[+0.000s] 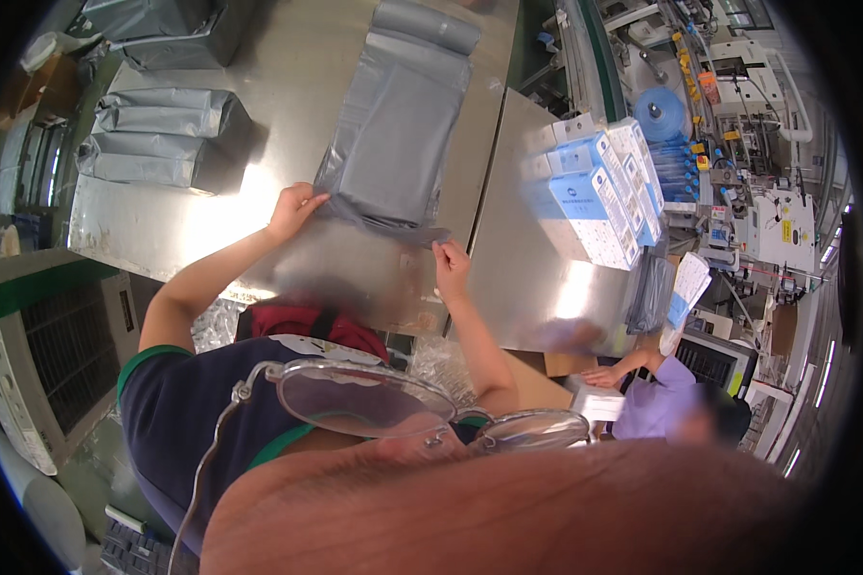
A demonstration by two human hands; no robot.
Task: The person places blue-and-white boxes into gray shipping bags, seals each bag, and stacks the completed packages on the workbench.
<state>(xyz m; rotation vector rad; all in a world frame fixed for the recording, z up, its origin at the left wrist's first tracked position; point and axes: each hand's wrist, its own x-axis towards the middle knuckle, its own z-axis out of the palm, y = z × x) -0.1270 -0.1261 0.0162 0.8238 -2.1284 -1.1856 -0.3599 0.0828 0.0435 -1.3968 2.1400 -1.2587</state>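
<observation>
A long grey plastic mailing bag (403, 125) lies on the metal table in front of me, with a flat rectangular bulge under its film. At its near edge, my left hand (295, 211) pinches the left corner between thumb and fingers. My right hand (451, 270) grips the opposite corner, fingers closed on the film. Between the two hands the bag's near edge is stretched across, slightly crumpled. At the far end another grey film layer (427, 27) lies folded over or overlapping; I cannot tell which.
Grey wrapped parcels (163, 139) sit on the table's left, with more (168, 34) behind. Blue-and-white cartons (590, 206) are stacked at right beside folded grey bags (651, 292). A co-worker in a purple sleeve (664, 388) handles a white box (596, 398). Machinery (777, 230) stands beyond.
</observation>
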